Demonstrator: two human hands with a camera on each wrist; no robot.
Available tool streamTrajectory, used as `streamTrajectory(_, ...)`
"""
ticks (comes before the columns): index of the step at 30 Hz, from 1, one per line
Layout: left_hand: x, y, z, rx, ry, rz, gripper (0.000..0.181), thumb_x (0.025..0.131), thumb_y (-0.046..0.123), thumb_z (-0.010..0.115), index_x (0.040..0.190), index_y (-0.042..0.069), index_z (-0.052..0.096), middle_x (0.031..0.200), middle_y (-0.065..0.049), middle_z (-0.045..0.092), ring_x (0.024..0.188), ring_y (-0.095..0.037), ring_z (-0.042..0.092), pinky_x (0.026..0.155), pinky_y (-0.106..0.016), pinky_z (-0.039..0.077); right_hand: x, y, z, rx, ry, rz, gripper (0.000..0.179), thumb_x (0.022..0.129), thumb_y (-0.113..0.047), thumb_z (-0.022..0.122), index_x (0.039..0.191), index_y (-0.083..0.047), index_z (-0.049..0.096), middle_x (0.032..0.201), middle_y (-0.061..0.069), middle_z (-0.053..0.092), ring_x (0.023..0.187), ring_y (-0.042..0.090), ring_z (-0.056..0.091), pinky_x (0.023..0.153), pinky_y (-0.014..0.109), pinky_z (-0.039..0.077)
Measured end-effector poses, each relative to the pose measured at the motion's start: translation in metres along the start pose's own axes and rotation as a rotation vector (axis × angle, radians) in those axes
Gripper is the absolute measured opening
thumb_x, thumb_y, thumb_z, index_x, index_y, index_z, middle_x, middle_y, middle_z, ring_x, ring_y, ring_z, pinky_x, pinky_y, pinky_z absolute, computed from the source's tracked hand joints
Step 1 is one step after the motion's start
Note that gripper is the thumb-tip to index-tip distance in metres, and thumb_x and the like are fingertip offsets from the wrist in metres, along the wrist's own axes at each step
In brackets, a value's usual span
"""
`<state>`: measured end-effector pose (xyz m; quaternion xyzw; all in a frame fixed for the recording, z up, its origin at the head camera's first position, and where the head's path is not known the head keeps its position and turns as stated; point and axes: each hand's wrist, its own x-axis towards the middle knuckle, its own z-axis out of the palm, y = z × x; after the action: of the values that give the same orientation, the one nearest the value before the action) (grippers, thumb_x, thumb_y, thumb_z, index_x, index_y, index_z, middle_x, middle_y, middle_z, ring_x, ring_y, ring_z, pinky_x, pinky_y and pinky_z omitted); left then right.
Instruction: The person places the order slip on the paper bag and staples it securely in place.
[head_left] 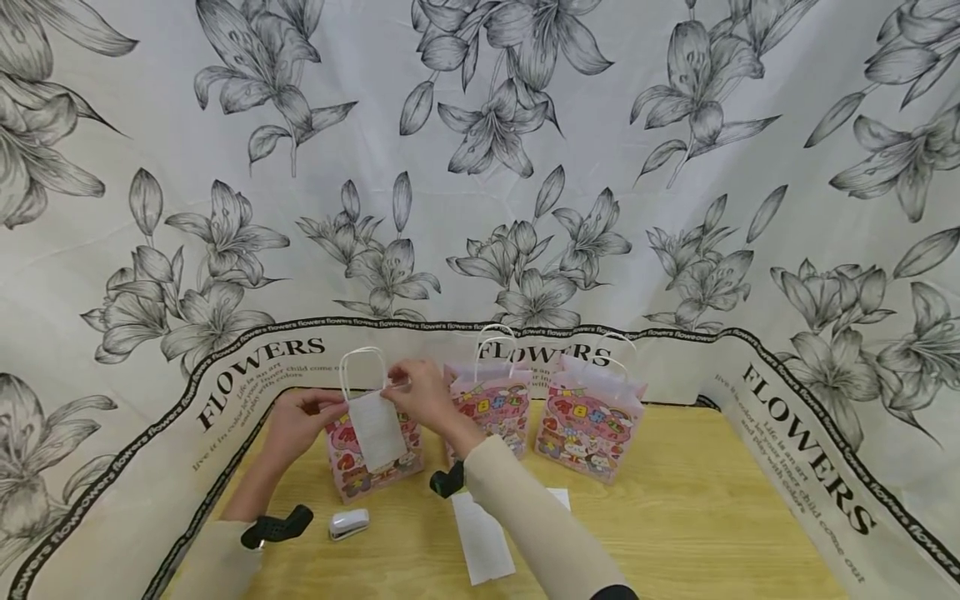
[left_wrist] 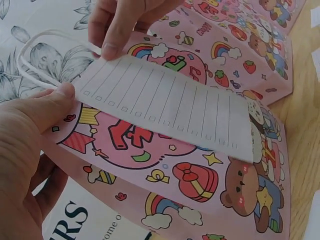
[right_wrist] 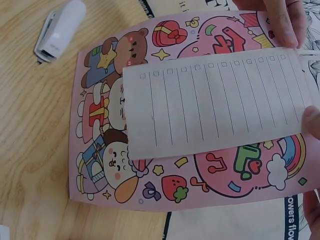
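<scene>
A pink cartoon-printed paper gift bag (head_left: pixel 341 471) with white rope handles stands at the left of the table. Against its front lies a white lined checklist slip (left_wrist: pixel 165 107) with a row of small checkboxes, its top end at the bag's rim. My left hand (head_left: pixel 296 429) pinches the rim and the slip's corner, thumb in front and fingers behind. At the slip's other top corner, my right hand (head_left: pixel 427 396) pinches slip and rim together. A white stapler (head_left: pixel 348 523) rests on the table in front of the bag.
Two similar pink gift bags, a middle one (head_left: pixel 491 400) and a right one (head_left: pixel 588 421), stand along the back. More white slips (head_left: pixel 483 542) lie on the wooden table (head_left: pixel 675 517), partly under my right forearm. A flower-printed cloth (head_left: pixel 562 250) surrounds the table's back and sides.
</scene>
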<state>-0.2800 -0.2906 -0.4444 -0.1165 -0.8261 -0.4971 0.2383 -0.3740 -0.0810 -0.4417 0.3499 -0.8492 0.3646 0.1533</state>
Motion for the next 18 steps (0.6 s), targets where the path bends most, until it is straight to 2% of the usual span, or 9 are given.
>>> streamTrajectory(4, 0.003, -0.022, 0.006, 0.01, 0.061, 0.025, 0.011, 0.083, 0.005, 0.077, 0.091, -0.002, 0.074, 0.08, -0.014, 0.07, 0.057, -0.017, 0.058, 0.048, -0.022, 0.045, 0.001, 0.001, 0.003, -0.065, -0.019, 0.017, 0.02, 0.085, -0.029, 0.078, 0.096, -0.012, 0.076, 0.091, -0.006, 0.065, 0.09, 0.013, 0.047, 0.078, 0.027, 0.041)
streamTrajectory(7, 0.004, -0.035, 0.011, 0.01, 0.098, 0.015, 0.013, 0.082, 0.011, 0.08, 0.091, 0.003, 0.073, 0.081, -0.01, 0.07, 0.059, -0.016, 0.06, 0.048, -0.022, 0.046, 0.0, 0.001, 0.004, -0.1, -0.006, 0.023, 0.019, 0.086, -0.032, 0.077, 0.093, -0.014, 0.077, 0.09, -0.007, 0.064, 0.091, 0.014, 0.048, 0.079, 0.03, 0.041)
streamTrajectory(10, 0.005, -0.037, 0.013, 0.015, 0.122, 0.032, 0.015, 0.081, 0.013, 0.081, 0.091, 0.005, 0.072, 0.082, -0.008, 0.07, 0.062, -0.015, 0.061, 0.051, -0.021, 0.048, 0.0, 0.001, 0.005, -0.107, 0.013, 0.034, 0.018, 0.086, -0.032, 0.076, 0.092, -0.015, 0.076, 0.089, -0.007, 0.064, 0.09, 0.014, 0.048, 0.079, 0.03, 0.042)
streamTrajectory(13, 0.007, -0.037, 0.015, 0.001, 0.119, 0.04, 0.02, 0.081, 0.013, 0.081, 0.095, 0.003, 0.07, 0.084, -0.009, 0.07, 0.067, -0.014, 0.064, 0.057, -0.02, 0.05, 0.0, 0.002, 0.006, -0.11, 0.009, 0.058, 0.017, 0.086, -0.032, 0.076, 0.09, -0.016, 0.076, 0.087, -0.008, 0.062, 0.088, 0.013, 0.047, 0.076, 0.028, 0.041)
streamTrajectory(18, 0.007, -0.036, 0.016, 0.029, 0.079, -0.018, 0.029, 0.083, 0.015, 0.079, 0.106, -0.001, 0.069, 0.089, -0.013, 0.07, 0.074, -0.011, 0.066, 0.061, -0.021, 0.051, -0.001, 0.002, 0.006, -0.093, -0.031, 0.074, 0.016, 0.087, -0.032, 0.075, 0.089, -0.016, 0.076, 0.085, -0.009, 0.06, 0.086, 0.011, 0.047, 0.074, 0.025, 0.042)
